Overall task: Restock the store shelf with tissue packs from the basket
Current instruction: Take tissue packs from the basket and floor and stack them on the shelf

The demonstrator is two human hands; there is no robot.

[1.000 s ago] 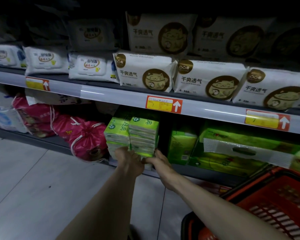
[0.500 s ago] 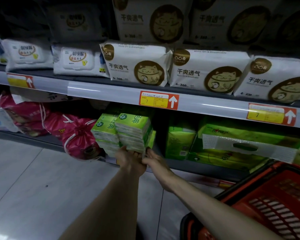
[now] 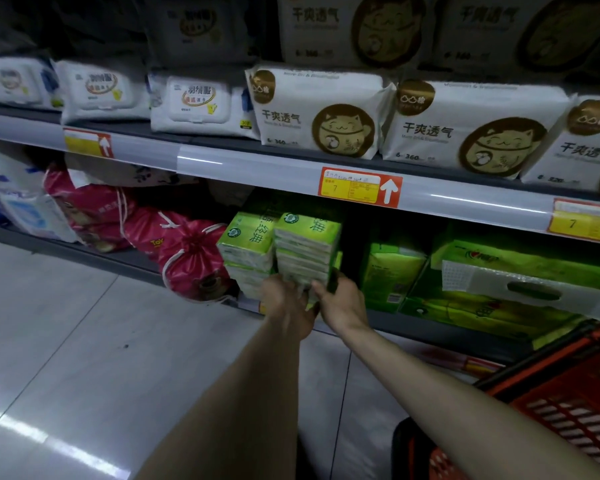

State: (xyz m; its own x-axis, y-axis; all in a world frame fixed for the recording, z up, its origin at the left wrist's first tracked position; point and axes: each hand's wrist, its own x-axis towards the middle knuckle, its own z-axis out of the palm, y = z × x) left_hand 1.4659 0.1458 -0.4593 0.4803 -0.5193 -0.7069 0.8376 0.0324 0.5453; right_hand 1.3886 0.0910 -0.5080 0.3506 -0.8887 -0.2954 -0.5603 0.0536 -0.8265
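Looks like the left hand (image 3: 286, 304) and right hand (image 3: 343, 303) are both gripping the green tissue pack (image 3: 307, 251) on the bottom shelf (image 3: 430, 337), probably needing a push back beside the neighbouring pack (image 3: 246, 244) next

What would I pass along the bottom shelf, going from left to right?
White and blue packs → pink drawstring bags → green tissue packs → upright green pack → large green bundle with a white handle.
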